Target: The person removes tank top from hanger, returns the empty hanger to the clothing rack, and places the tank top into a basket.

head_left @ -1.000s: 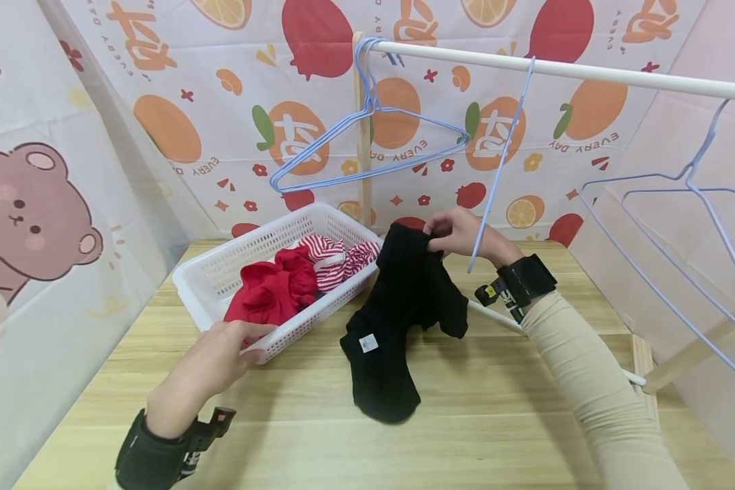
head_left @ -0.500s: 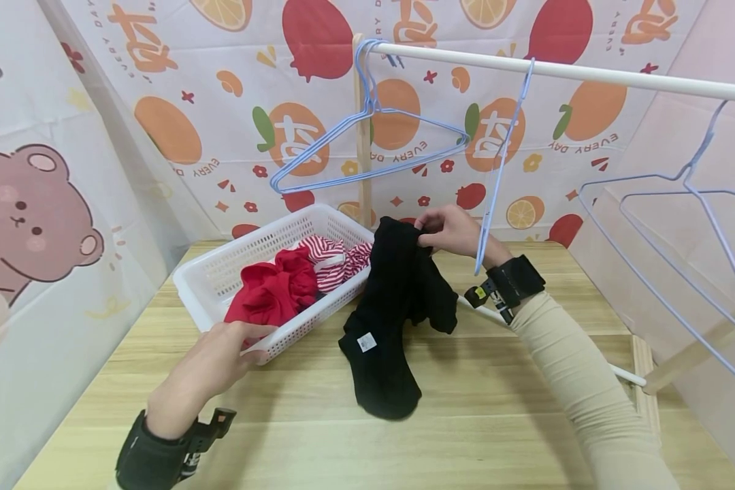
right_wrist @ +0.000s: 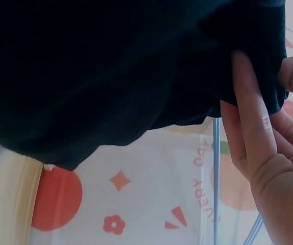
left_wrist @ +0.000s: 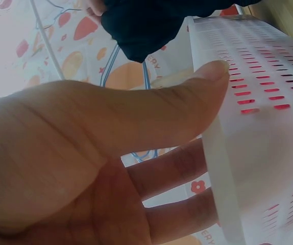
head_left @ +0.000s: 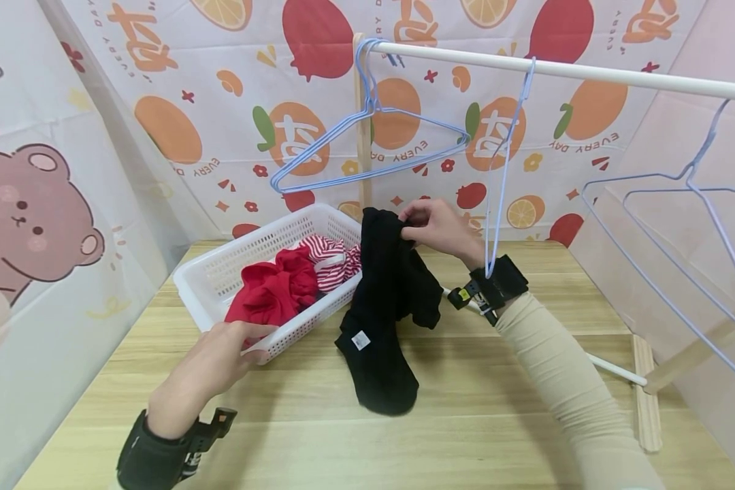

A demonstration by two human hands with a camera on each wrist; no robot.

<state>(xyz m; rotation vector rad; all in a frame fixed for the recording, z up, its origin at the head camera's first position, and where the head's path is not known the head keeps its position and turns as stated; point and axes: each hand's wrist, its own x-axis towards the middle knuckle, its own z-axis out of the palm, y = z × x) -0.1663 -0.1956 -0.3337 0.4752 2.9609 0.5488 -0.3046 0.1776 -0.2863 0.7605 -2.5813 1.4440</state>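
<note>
My right hand (head_left: 437, 228) pinches the upper edge of a black garment (head_left: 376, 306), holding it up beside the basket. Its lower part hangs down over the table, with a small white label (head_left: 361, 340) showing. In the right wrist view, thumb and fingers (right_wrist: 253, 117) meet on either side of the dark cloth (right_wrist: 136, 66). My left hand (head_left: 205, 374) grips the near corner of a white perforated basket (head_left: 309, 325). The left wrist view shows the thumb (left_wrist: 187, 104) outside the rim and fingers on the other side. Inside the basket lie red cloth (head_left: 275, 292) and red-and-white striped cloth (head_left: 331, 262).
A white rail (head_left: 563, 70) crosses above the table. Blue hangers (head_left: 324, 139) hang at its left end, one hanger (head_left: 503, 170) hangs in front of my right wrist, and more hangers (head_left: 689, 178) hang at right. The rack's wooden foot (head_left: 648, 401) stands on the table's right side.
My right hand has moved left and slightly up, bringing the black garment closer to the basket. The middle hanger has turned. My left hand stays on the basket.
</note>
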